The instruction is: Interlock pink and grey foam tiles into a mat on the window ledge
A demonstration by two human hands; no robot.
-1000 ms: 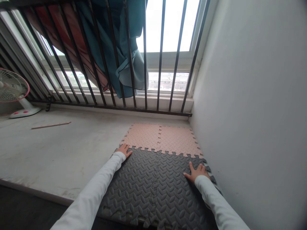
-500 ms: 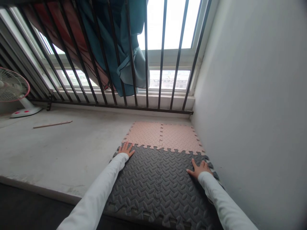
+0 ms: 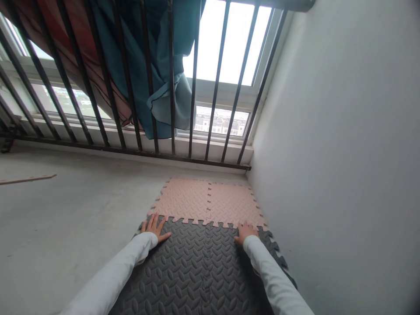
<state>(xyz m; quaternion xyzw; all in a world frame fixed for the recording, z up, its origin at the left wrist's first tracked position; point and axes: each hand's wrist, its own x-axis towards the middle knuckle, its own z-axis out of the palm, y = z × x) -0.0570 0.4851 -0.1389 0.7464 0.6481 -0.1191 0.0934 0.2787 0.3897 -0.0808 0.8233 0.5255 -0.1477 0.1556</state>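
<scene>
Dark grey foam mat tiles [image 3: 190, 267] with a raised tread pattern lie in front of me. Beyond them, pink foam mat tiles [image 3: 187, 199] meet their toothed far edge. My left hand [image 3: 154, 228] rests with spread fingers on the grey mat's far left corner, its fingertips at the seam with the pink. On the right, my right hand [image 3: 246, 232] lies flat near the same seam, fingers reaching to the pink edge. Neither hand grips anything. White sleeves cover both forearms and hide part of the grey mat.
A dark metal railing [image 3: 131, 151] runs across the back, before windows and hanging teal cloth [image 3: 164, 96] and reddish cloth [image 3: 88, 74]. A white wall [image 3: 328, 153] rises close on the right. On the bare concrete floor [image 3: 82, 210] lies a thin stick [image 3: 29, 179].
My right hand has moved forward and inward, up to the pink seam. The left hand stays at the far left corner. The view has shifted, and the fan at the left is out of sight.
</scene>
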